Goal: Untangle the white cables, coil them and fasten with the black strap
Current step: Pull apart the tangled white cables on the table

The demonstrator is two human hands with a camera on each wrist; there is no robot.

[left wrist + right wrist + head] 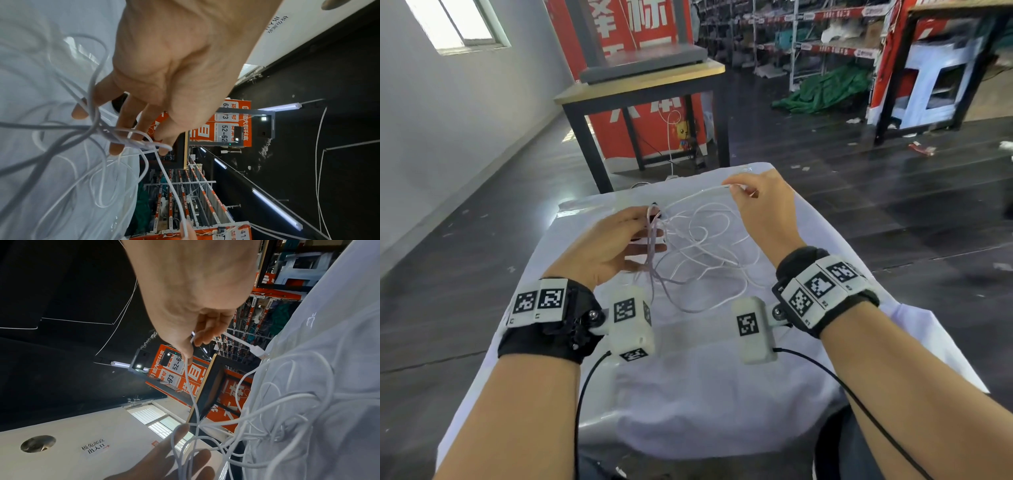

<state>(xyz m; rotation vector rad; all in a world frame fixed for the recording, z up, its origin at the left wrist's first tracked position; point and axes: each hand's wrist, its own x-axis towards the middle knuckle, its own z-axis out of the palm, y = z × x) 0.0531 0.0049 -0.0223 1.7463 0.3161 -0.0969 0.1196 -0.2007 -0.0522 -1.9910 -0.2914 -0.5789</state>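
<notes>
Two hands work above a table draped in a white cloth (705, 394), where the white cables (705, 253) lie in a loose tangle of loops near the far half of the cloth. The left hand (607, 248) sits at the left edge of the tangle with its fingers spread and mostly straight; several strands run across and between them, bunching together close to the fingertips (116, 148), as the left wrist view shows. Nothing shows those fingers curled tight around the bundle; the strands simply hang over them. The right hand (760, 202) is raised over the far right part of the cloth and pinches one strand between thumb and forefinger, with the other fingers folded in. From that pinch the strand runs taut down toward the left hand's bunch. In the right wrist view a white plug (257, 351) sticks out just beyond the pinching fingers, pointing toward the cloth. A small dark shape shows just past the left fingertips in the head view; whether it is the black strap cannot be told. Beyond the cloth stands a wooden-topped table (640, 85) with black legs, in front of a red sign.
</notes>
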